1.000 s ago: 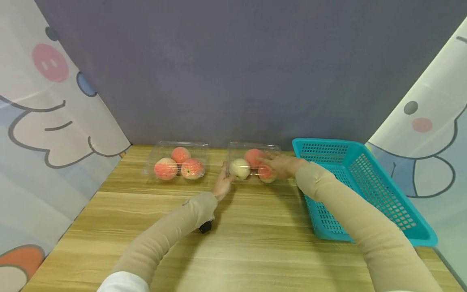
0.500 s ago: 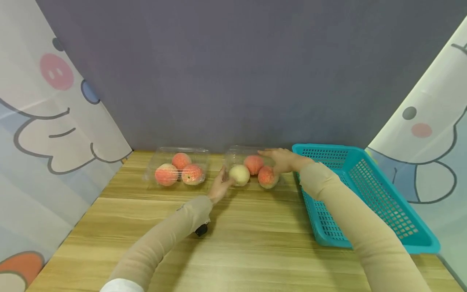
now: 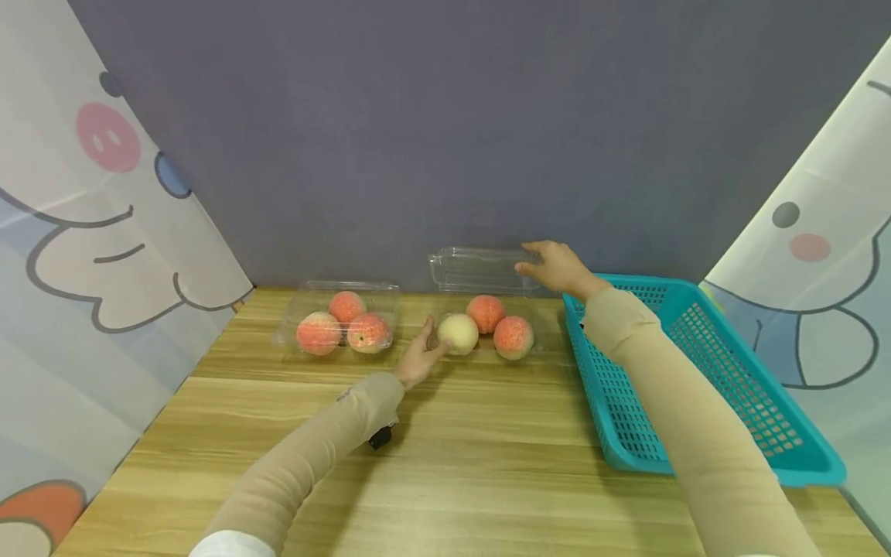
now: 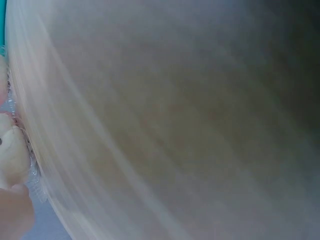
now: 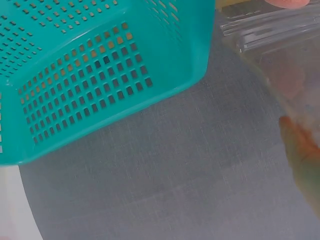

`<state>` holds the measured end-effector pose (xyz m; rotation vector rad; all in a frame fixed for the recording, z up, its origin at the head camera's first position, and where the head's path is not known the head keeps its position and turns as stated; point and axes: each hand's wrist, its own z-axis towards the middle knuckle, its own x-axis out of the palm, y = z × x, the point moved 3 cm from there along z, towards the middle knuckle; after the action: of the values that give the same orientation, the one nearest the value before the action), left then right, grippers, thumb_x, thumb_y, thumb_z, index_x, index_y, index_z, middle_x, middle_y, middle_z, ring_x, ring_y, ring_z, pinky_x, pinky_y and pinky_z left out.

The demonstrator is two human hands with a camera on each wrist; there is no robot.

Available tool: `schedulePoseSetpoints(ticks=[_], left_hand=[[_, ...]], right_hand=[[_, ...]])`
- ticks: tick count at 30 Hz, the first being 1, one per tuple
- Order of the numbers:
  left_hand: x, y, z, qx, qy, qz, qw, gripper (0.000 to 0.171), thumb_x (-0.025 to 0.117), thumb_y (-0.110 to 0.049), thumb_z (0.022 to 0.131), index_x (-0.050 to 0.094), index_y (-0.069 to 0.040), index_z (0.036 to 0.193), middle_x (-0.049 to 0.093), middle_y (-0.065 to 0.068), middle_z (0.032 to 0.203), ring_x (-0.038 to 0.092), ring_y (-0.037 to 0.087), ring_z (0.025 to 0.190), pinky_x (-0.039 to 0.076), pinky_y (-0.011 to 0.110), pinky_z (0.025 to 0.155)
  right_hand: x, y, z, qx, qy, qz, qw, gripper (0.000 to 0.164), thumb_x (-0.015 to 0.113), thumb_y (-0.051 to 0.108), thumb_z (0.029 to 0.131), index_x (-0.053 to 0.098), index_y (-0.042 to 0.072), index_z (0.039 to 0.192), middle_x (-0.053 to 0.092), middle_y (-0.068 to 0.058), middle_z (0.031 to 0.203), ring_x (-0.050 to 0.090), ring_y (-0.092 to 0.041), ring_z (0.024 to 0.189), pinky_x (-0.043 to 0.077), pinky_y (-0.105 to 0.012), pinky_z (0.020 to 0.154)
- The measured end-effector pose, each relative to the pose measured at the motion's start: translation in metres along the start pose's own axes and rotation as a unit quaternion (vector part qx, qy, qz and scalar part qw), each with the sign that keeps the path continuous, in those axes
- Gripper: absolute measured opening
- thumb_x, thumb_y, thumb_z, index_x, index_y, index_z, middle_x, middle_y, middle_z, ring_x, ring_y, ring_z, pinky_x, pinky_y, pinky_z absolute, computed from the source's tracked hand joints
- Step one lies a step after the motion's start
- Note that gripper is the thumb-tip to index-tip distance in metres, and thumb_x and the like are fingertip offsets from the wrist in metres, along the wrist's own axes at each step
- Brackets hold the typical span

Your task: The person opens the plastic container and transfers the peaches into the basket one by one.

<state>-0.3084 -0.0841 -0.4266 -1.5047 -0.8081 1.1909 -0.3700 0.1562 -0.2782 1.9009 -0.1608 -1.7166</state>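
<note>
My right hand (image 3: 560,269) holds the right corner of a clear plastic lid (image 3: 480,269), its thumb in front and fingers at the back edge. The lid stands raised behind its container, where a pale cream peach (image 3: 458,333) and two red peaches (image 3: 485,313) sit. Beside the container's left end, my left hand (image 3: 416,360) lies with straight fingers along the side and the thumb overlapping the pale peach. In the right wrist view, the thumb (image 5: 287,3) and a finger (image 5: 302,150) appear on either side of the lid. Blurred sleeve fabric (image 4: 165,125) fills most of the left wrist view.
A closed clear container (image 3: 288,321) with three red peaches (image 3: 319,333) stands to the left. On the right sits a turquoise plastic basket (image 3: 738,348) under my right forearm. A grey wall (image 3: 445,139) rises right behind the wooden table (image 3: 452,464).
My right hand has moved back and up from over the peaches, swinging the lid upward off them. The left hand has shifted only slightly at the container's left side.
</note>
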Motion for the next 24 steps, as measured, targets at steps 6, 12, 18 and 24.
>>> schedulePoseSetpoints(ticks=[6, 12, 18, 24], left_hand=[[-0.002, -0.018, -0.007, 0.005, -0.005, 0.005, 1.0000, 0.077, 0.051, -0.014, 0.094, -0.005, 0.009, 0.142, 0.016, 0.031, 0.147, 0.039, 0.038, 0.123, 0.035, 0.045, 0.105], [0.002, -0.019, -0.007, -0.003, -0.002, -0.003, 1.0000, 0.077, 0.051, -0.014, 0.094, -0.006, 0.009, 0.142, 0.012, 0.029, 0.148, 0.030, 0.037, 0.131, 0.029, 0.046, 0.108], [0.011, -0.021, -0.004, -0.008, 0.013, -0.008, 0.9998, 0.078, 0.050, -0.016, 0.095, -0.008, 0.008, 0.142, 0.001, 0.027, 0.150, 0.008, 0.035, 0.139, 0.016, 0.045, 0.113], [0.018, -0.020, -0.002, -0.013, 0.007, -0.008, 0.9999, 0.077, 0.051, -0.015, 0.094, -0.005, 0.009, 0.142, 0.004, 0.028, 0.149, 0.009, 0.036, 0.139, 0.014, 0.045, 0.113]], right_hand=[[-0.002, 0.001, 0.009, 0.011, -0.049, -0.006, 0.999, 0.061, 0.049, 0.033, 0.095, 0.027, 0.004, 0.144, 0.035, -0.023, 0.142, 0.054, -0.038, 0.106, 0.035, -0.054, 0.101], [-0.002, -0.001, 0.015, 0.021, -0.060, -0.006, 0.998, 0.063, 0.047, 0.029, 0.096, 0.021, 0.001, 0.145, 0.020, -0.025, 0.148, 0.018, -0.043, 0.135, 0.017, -0.060, 0.108], [-0.011, -0.010, 0.016, 0.037, -0.084, -0.009, 0.996, 0.057, 0.046, 0.022, 0.096, 0.024, -0.001, 0.143, 0.022, -0.027, 0.146, 0.018, -0.045, 0.134, 0.017, -0.059, 0.108], [-0.017, -0.019, 0.017, 0.055, -0.088, -0.012, 0.995, 0.057, 0.045, 0.020, 0.096, 0.024, -0.004, 0.142, 0.020, -0.028, 0.146, 0.017, -0.046, 0.134, 0.016, -0.059, 0.109]])
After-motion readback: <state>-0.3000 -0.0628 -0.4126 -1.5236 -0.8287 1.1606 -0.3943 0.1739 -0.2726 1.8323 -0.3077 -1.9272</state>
